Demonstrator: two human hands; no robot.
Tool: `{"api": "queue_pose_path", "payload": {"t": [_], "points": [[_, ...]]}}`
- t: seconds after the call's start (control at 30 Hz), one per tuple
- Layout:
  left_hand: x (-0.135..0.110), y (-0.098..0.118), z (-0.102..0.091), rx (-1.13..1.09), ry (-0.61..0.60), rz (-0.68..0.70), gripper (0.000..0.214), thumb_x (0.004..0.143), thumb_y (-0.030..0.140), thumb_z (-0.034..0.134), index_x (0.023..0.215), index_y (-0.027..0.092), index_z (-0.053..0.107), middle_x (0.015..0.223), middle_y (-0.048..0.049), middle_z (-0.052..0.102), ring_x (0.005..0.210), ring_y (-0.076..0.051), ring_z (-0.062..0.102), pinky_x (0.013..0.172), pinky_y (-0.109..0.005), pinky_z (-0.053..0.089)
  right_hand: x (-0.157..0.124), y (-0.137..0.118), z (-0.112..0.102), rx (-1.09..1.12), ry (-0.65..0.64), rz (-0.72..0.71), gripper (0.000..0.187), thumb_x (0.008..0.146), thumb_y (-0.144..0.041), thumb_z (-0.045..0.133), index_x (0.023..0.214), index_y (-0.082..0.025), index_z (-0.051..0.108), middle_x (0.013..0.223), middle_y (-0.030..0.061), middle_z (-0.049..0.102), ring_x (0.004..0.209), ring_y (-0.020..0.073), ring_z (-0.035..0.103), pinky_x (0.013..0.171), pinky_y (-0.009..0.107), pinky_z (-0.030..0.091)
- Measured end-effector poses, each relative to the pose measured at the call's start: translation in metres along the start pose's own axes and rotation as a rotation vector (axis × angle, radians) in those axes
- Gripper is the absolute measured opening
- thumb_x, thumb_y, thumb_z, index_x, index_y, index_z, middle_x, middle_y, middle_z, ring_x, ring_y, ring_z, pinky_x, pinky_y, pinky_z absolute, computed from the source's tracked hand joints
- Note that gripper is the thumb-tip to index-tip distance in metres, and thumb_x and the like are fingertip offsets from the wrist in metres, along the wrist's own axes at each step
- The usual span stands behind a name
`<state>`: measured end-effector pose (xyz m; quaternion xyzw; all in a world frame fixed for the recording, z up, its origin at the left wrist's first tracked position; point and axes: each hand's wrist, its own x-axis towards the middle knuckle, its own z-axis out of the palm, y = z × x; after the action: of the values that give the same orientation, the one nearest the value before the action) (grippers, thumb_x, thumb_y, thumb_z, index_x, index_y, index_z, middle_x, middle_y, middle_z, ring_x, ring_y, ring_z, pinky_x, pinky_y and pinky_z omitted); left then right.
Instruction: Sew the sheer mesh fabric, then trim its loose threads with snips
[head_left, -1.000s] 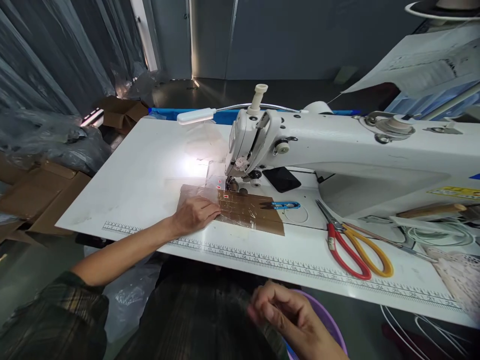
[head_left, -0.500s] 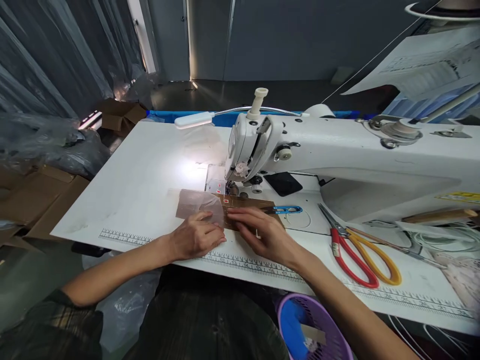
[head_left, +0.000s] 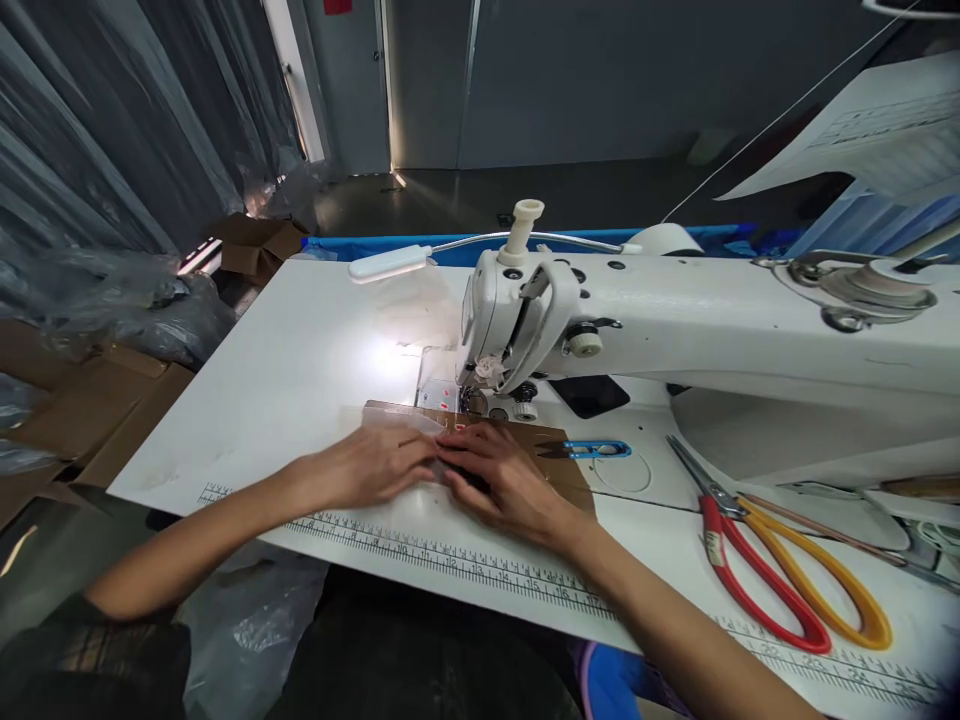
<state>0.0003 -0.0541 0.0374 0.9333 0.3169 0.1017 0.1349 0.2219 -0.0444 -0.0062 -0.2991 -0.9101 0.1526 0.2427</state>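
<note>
A small piece of thin, sheer pinkish fabric [head_left: 397, 414] lies on the sewing table in front of the needle area of a white sewing machine [head_left: 517, 320]. My left hand [head_left: 379, 465] rests on its near side, fingers bent and pinched at its edge. Close against it, my right hand [head_left: 499, 470] pinches the same edge, and the fingertips of both hands meet. Under my right hand lies a flat brown sheet [head_left: 566, 478]. Blue thread snips [head_left: 600, 449] rest across that sheet, pointing left. The fabric between my fingers is mostly hidden.
Large scissors with red and yellow handles [head_left: 780, 570] lie to the right. A printed ruler strip [head_left: 405, 550] runs along the table's front edge. Behind the needle sits a black pad [head_left: 592, 396]. Cardboard boxes [head_left: 97, 410] stand on the floor at left.
My fingertips have come together at the fabric's near edge, and my right hand has shifted left onto it. The camera view has shifted, so the scissors appear lower and farther right.
</note>
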Motion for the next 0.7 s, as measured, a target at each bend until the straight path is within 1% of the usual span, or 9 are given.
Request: {"api": "queue_pose_path", "payload": {"t": [0.07,0.13,0.2,0.23,0.33,0.4,0.53,0.63,0.7], "points": [[0.013,-0.020,-0.007,0.211,-0.087,-0.123,0.037,0.094,0.033,0.049,0.124,0.012,0.055,0.130,-0.0182,0.058,0.117,-0.032,0.056,0.093,-0.050,0.047,-0.002,-0.003,0.003,-0.068,-0.001,0.023,0.033,0.088,-0.031,0.059,0.118,-0.019,0.067,0.119,0.0097,0.068,0.112,0.0317,0.055,0.091,0.053,0.048],[0.023,-0.035,-0.017,0.324,-0.158,-0.239,0.057,0.087,0.049,0.055,0.131,0.013,0.049,0.144,-0.0221,0.043,0.128,-0.041,0.044,0.098,-0.063,0.037,-0.003,-0.004,0.005,-0.101,0.001,0.034,0.038,0.087,-0.032,0.060,0.122,-0.018,0.064,0.122,0.0105,0.066,0.115,0.0327,0.053,0.092,0.053,0.047],[0.028,-0.045,-0.029,0.367,-0.176,-0.310,0.069,0.080,0.063,0.056,0.127,0.013,0.054,0.148,-0.0233,0.036,0.130,-0.046,0.039,0.098,-0.068,0.031,-0.004,-0.004,0.005,-0.097,0.003,0.041,0.040,0.087,-0.031,0.061,0.124,-0.016,0.062,0.123,0.0108,0.065,0.116,0.0325,0.052,0.094,0.052,0.046],[0.030,-0.048,-0.033,0.369,-0.154,-0.311,0.067,0.079,0.065,0.055,0.120,0.013,0.059,0.147,-0.0223,0.038,0.128,-0.044,0.042,0.098,-0.065,0.033,-0.004,-0.003,0.005,-0.090,0.005,0.043,0.040,0.087,-0.031,0.060,0.124,-0.016,0.062,0.123,0.0108,0.065,0.117,0.0321,0.051,0.094,0.052,0.046],[0.037,-0.051,-0.039,0.342,-0.004,-0.183,0.041,0.092,0.049,0.047,0.104,0.014,0.066,0.128,-0.0144,0.059,0.111,-0.028,0.058,0.092,-0.044,0.044,-0.003,-0.002,0.003,-0.074,0.006,0.043,0.039,0.087,-0.030,0.059,0.124,-0.019,0.062,0.123,0.0099,0.065,0.117,0.0315,0.051,0.096,0.051,0.044],[0.045,-0.050,-0.035,0.360,0.070,-0.056,0.032,0.097,0.033,0.040,0.101,0.015,0.066,0.113,-0.0096,0.067,0.097,-0.020,0.062,0.087,-0.037,0.045,-0.002,-0.002,0.003,-0.069,-0.003,0.049,0.038,0.086,-0.028,0.059,0.123,-0.019,0.063,0.123,0.0095,0.065,0.116,0.0316,0.051,0.095,0.051,0.044],[0.073,-0.055,-0.022,0.510,0.058,0.089,0.030,0.094,0.024,0.041,0.083,0.014,0.068,0.090,-0.0093,0.070,0.085,-0.022,0.060,0.094,-0.048,0.037,-0.002,-0.003,0.003,-0.062,-0.002,0.064,0.038,0.085,-0.025,0.059,0.122,-0.019,0.063,0.121,0.0099,0.066,0.113,0.0308,0.053,0.093,0.051,0.045],[0.096,-0.069,-0.011,0.540,0.000,0.089,0.024,0.085,0.018,0.048,0.069,0.014,0.064,0.079,-0.0116,0.068,0.077,-0.025,0.059,0.093,-0.057,0.034,-0.002,-0.004,0.003,-0.073,0.017,0.052,0.037,0.085,-0.025,0.056,0.121,-0.017,0.064,0.121,0.0113,0.067,0.117,0.0317,0.052,0.095,0.054,0.043],[0.107,-0.080,-0.006,0.509,-0.012,0.080,0.019,0.080,0.014,0.052,0.065,0.014,0.062,0.078,-0.0123,0.067,0.077,-0.026,0.059,0.089,-0.055,0.039,-0.002,-0.004,0.002,-0.080,0.020,0.053,0.037,0.086,-0.024,0.055,0.121,-0.016,0.064,0.122,0.0116,0.067,0.119,0.0325,0.051,0.097,0.055,0.042]]}}
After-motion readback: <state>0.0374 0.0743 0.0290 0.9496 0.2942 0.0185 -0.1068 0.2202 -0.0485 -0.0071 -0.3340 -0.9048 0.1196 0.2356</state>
